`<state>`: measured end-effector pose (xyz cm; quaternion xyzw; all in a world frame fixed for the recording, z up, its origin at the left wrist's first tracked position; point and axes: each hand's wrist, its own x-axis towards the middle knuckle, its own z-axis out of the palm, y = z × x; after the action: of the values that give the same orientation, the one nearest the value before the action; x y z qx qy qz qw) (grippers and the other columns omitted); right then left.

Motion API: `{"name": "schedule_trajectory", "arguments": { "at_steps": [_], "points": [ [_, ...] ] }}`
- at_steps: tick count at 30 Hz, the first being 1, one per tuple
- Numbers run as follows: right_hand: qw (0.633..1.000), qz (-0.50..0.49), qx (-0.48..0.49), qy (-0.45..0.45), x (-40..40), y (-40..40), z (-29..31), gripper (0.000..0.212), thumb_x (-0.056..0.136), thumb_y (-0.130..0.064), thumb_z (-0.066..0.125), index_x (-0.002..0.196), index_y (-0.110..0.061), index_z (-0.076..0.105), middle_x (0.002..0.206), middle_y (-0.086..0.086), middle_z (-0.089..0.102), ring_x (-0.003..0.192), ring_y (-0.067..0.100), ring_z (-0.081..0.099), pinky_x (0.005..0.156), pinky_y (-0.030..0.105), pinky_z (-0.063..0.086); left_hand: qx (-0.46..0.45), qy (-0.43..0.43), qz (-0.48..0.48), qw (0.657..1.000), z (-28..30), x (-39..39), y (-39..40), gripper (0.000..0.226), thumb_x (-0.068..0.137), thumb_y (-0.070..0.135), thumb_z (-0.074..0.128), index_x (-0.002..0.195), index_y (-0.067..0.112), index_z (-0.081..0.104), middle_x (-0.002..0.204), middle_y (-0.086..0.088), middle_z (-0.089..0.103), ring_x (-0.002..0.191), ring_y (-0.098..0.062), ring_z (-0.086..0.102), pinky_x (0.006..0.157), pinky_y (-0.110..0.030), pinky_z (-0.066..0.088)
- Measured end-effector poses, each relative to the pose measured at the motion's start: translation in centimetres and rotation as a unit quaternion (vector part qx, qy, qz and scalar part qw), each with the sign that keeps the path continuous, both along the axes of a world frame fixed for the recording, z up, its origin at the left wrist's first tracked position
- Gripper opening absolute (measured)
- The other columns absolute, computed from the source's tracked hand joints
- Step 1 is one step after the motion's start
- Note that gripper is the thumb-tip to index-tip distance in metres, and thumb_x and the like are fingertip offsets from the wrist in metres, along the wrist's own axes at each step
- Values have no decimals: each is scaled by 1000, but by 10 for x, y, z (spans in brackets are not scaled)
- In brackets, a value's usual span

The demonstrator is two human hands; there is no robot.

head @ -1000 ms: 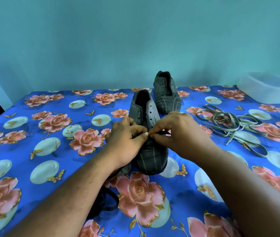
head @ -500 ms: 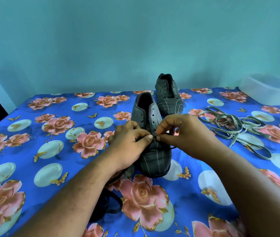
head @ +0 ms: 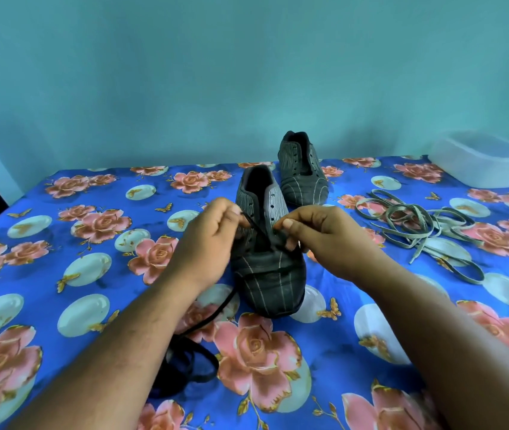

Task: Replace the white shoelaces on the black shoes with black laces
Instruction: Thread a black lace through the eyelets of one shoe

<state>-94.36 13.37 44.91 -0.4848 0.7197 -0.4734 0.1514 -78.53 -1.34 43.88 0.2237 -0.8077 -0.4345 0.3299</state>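
Observation:
A black striped shoe (head: 273,274) lies toe toward me in the middle of the flowered cloth. My left hand (head: 208,240) pinches a black lace (head: 254,228) that runs taut from the shoe's lowest eyelets up to its fingertips. My right hand (head: 318,234) pinches the lace's other end at the right side of the same eyelets. The rest of the black lace (head: 194,364) trails in loops by my left forearm. The second black shoe (head: 301,172) stands behind, unlaced. The removed white laces (head: 417,225) lie in a heap to the right.
A clear plastic tub (head: 483,159) sits at the back right corner. The blue floral tablecloth (head: 60,274) covers the whole surface up to a teal wall. A dark gap shows past the table's left edge.
My hands have drawn apart from the eyelets; the left has pulled the black lace up and to the left, so a taut stretch now shows across the shoe.

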Motion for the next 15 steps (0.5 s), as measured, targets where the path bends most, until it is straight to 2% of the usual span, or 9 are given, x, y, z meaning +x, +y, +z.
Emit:
{"name": "schedule_trajectory", "arguments": {
  "at_steps": [2, 5, 6, 8, 10, 11, 13, 15],
  "points": [
    [999, -3, -16, 38, 2, 0, -2, 13, 99, -35, 64, 98, -27, 74, 70, -5, 69, 63, 11, 59, 61, 32, 48, 30, 52, 3, 998, 4, 3, 0, 25, 109, 34, 42, 91, 28, 59, 91, 9, 71, 92, -18, 70, 80, -35, 50],
    [992, 22, -23, 124, 12, 0, -2, 18, 91, -42, 72, 106, -33, 73, 66, -8, 58, 65, 12, 56, 64, 36, 49, 22, 51, -30, 998, 6, 4, 6, 26, 108, 39, 42, 97, 23, 59, 99, -8, 69, 98, -33, 65, 81, -48, 51],
    [989, 33, -29, 144, 15, -2, -2, 16, 89, -42, 73, 102, -33, 73, 65, -9, 54, 64, 11, 53, 64, 38, 48, 15, 46, -39, 998, 7, 5, 7, 28, 107, 40, 42, 100, 19, 60, 102, -14, 68, 100, -34, 63, 82, -49, 51],
    [987, 44, -44, 146, 16, -5, -3, 5, 89, -35, 74, 88, -31, 71, 65, -8, 51, 64, 9, 49, 63, 38, 47, 6, 32, -61, 998, 8, 6, 8, 33, 104, 41, 43, 106, 17, 65, 105, -9, 70, 103, -25, 64, 81, -40, 51],
    [993, 42, -52, 96, 16, -6, -2, 15, 92, -26, 74, 79, -26, 67, 66, -7, 55, 62, 5, 47, 61, 28, 43, -10, 9, -92, 996, 5, 7, 4, 34, 103, 50, 45, 115, 26, 67, 110, 6, 70, 109, -9, 63, 90, -29, 49],
    [996, 38, -64, 45, 15, -5, 0, 17, 94, -23, 72, 78, -24, 67, 66, -8, 57, 61, 2, 46, 58, 22, 41, -30, -12, -109, 994, 2, 7, 2, 36, 101, 55, 47, 121, 31, 65, 113, 12, 68, 113, -4, 60, 96, -28, 48],
    [992, 20, -99, -73, 15, -1, 9, 16, 97, -20, 67, 81, -17, 67, 70, -5, 61, 62, 3, 49, 55, 15, 40, -112, -65, -122, 984, -3, 6, -1, 54, 93, 65, 53, 138, 36, 57, 127, 20, 61, 126, -2, 52, 108, -33, 44],
    [978, -14, -138, -157, 9, 3, 16, 16, 100, -20, 63, 87, -11, 66, 75, -1, 66, 66, 6, 54, 57, 17, 46, -187, -107, -119, 969, -7, 5, -2, 72, 85, 72, 57, 148, 39, 46, 140, 18, 52, 135, -4, 43, 116, -39, 36]
  ]
}}
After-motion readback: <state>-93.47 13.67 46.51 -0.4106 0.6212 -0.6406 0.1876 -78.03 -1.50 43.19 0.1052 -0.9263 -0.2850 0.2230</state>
